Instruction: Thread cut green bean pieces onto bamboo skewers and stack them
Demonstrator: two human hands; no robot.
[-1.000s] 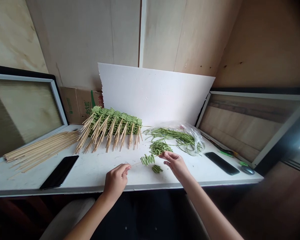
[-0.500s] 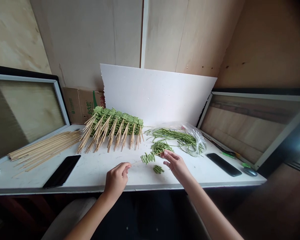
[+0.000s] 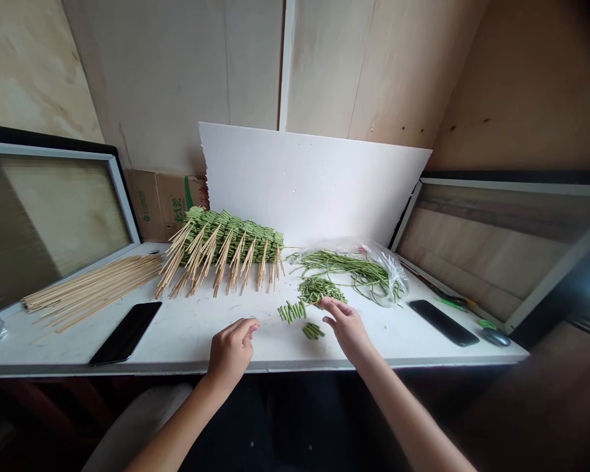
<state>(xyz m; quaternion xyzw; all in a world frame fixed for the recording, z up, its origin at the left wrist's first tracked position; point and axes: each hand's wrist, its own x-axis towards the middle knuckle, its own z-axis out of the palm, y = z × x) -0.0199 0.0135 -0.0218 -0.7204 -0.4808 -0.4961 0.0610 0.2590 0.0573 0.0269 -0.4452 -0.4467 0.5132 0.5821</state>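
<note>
A thin bamboo skewer (image 3: 270, 320) runs between my two hands above the table, with a row of cut green bean pieces (image 3: 292, 312) threaded across it. My left hand (image 3: 231, 347) is closed around the skewer's left end. Thumb and fingertips of my right hand (image 3: 345, 322) pinch at the skewer's other end, just past the beans; whether a bean piece is also between them I cannot tell. Below the skewer lies a small bunch of bean pieces (image 3: 313, 331). A larger heap of cut beans (image 3: 320, 289) sits behind my right fingers.
Stacked bean skewers (image 3: 231, 239) stand at the back left, handles forward. Loose skewers (image 3: 96, 288) and a black phone (image 3: 126, 333) lie left. Long beans (image 3: 347, 265) rest in a clear plastic bag (image 3: 397, 278). Another phone (image 3: 443, 322) and a mouse-like object (image 3: 496, 337) are right.
The view has shifted slightly. Both hands keep their hold on the skewer, and the threaded beans look the same.
</note>
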